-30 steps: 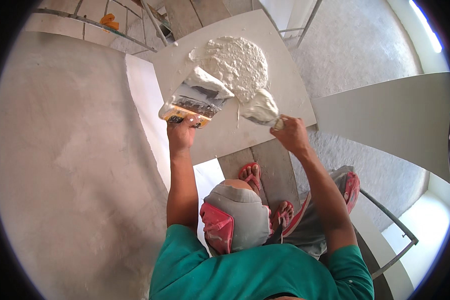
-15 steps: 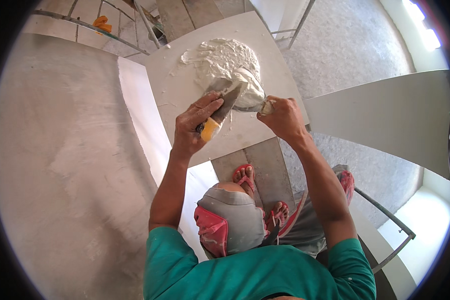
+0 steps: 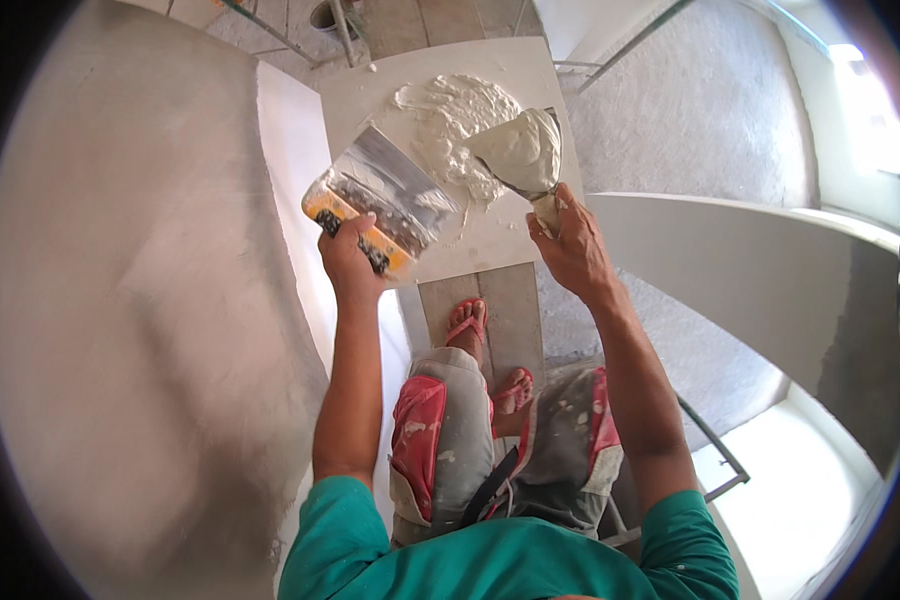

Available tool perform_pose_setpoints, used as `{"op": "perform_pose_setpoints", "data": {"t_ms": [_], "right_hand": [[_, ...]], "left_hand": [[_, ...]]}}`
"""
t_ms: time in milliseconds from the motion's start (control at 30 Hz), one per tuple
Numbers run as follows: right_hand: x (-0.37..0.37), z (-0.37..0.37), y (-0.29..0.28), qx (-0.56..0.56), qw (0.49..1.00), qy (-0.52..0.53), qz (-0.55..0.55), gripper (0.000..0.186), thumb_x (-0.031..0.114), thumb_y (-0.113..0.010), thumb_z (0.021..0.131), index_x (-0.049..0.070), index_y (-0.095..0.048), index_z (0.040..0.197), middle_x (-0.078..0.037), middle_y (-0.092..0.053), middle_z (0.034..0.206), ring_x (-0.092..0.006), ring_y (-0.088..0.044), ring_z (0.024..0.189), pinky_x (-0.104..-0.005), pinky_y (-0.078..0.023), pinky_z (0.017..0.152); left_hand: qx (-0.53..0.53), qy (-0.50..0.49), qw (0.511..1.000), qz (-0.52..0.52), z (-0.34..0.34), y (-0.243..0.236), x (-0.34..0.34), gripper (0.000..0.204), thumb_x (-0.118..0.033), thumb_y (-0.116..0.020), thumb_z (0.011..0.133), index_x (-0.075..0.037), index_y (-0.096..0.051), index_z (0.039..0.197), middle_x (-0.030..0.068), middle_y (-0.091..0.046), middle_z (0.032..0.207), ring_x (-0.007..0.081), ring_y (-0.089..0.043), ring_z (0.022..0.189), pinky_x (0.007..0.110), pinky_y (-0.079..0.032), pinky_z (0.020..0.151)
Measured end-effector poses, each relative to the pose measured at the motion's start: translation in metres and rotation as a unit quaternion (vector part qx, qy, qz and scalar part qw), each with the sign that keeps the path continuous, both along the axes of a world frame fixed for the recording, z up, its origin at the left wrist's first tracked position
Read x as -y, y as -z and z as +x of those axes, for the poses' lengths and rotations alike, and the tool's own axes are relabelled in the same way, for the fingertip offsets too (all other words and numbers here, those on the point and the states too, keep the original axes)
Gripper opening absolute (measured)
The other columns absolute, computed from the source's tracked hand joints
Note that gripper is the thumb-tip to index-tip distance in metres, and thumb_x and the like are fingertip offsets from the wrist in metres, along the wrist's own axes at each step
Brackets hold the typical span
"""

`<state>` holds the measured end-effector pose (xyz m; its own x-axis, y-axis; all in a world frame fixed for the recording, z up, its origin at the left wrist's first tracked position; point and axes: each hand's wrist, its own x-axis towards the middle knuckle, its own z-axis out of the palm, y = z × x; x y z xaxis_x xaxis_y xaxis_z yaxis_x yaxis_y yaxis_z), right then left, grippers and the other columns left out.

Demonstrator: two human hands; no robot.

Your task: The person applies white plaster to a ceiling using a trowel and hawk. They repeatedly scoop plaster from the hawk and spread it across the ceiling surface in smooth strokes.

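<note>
My left hand [image 3: 350,262] grips the yellow handle of a wide steel scraper [image 3: 390,185], its broad blade tilted and streaked with white paste. My right hand [image 3: 576,245] holds a putty knife [image 3: 515,150] with a thick lump of creamy paste on its blade, raised over the right side of a pale board [image 3: 490,240]. A spread heap of the same paste [image 3: 435,105] lies on the board, beyond and between the two tools. The tools are apart.
A grey plastered wall [image 3: 140,280] fills the left side. A curved pale panel [image 3: 710,270] crosses the right. Metal scaffold rails [image 3: 630,45] stand around me, a bucket [image 3: 325,17] sits beyond the board, and my sandalled feet [image 3: 467,320] rest on wooden planks [image 3: 505,300].
My hands came together over the paste half a second ago and have since parted, the left scraper swinging back leftward, the right knife lifted upright with its load. My view has also shifted.
</note>
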<state>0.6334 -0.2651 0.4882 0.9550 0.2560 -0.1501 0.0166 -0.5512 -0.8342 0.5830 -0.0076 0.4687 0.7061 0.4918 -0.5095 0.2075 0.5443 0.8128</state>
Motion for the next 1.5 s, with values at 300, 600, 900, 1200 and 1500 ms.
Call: {"op": "perform_pose_setpoints", "data": {"t_ms": [300,600,900,1200,1500], "right_hand": [[-0.099,0.031,-0.102,-0.053,0.967,0.033,0.247,0.026,0.014,-0.067,0.081,0.001,-0.048,0.092,-0.006,-0.057,0.078,-0.0144,-0.052,0.07,-0.0311,-0.044,0.062],[-0.12,0.074,-0.137,0.099,0.959,-0.157,0.216,0.039,0.001,-0.073,0.066,0.0,-0.056,0.102,-0.014,-0.06,0.102,-0.0227,-0.061,0.088,-0.0308,-0.049,0.073],[-0.142,0.132,-0.158,0.252,0.91,-0.279,0.177,0.038,-0.012,-0.065,0.061,0.002,-0.056,0.095,-0.014,-0.062,0.096,-0.0303,-0.061,0.084,-0.0355,-0.05,0.072],[-0.157,0.126,-0.178,0.245,0.914,-0.324,-0.012,0.044,-0.008,-0.062,0.068,0.004,-0.049,0.108,-0.015,-0.058,0.092,-0.0369,-0.057,0.087,-0.042,-0.047,0.076],[-0.184,0.076,-0.219,0.175,0.902,-0.394,-0.005,0.05,-0.003,-0.062,0.075,0.001,-0.045,0.121,-0.021,-0.052,0.106,-0.0388,-0.052,0.098,-0.0436,-0.045,0.081]], "left_hand": [[0.073,-0.165,0.95,-0.256,-0.019,-0.158,0.04,0.045,-0.007,-0.054,0.073,0.003,-0.049,0.116,0.0143,-0.058,0.107,0.0273,-0.059,0.098,0.038,-0.048,0.089],[0.17,-0.191,0.933,-0.252,0.0,-0.194,0.023,0.045,-0.004,-0.051,0.07,0.005,-0.05,0.114,0.0156,-0.061,0.101,0.0263,-0.062,0.09,0.036,-0.051,0.084],[0.201,-0.242,0.925,-0.214,-0.002,-0.219,0.003,0.051,-0.003,-0.051,0.066,0.005,-0.048,0.116,0.0148,-0.06,0.101,0.0256,-0.062,0.092,0.036,-0.051,0.085],[0.199,-0.334,0.908,-0.154,-0.068,-0.242,-0.01,0.044,-0.006,-0.053,0.066,0.005,-0.054,0.109,0.0142,-0.062,0.099,0.0256,-0.063,0.088,0.035,-0.05,0.084],[0.188,-0.397,0.886,-0.149,-0.112,-0.237,-0.008,0.046,-0.004,-0.056,0.065,0.003,-0.054,0.11,0.0123,-0.061,0.101,0.0257,-0.061,0.094,0.036,-0.049,0.087]]}}
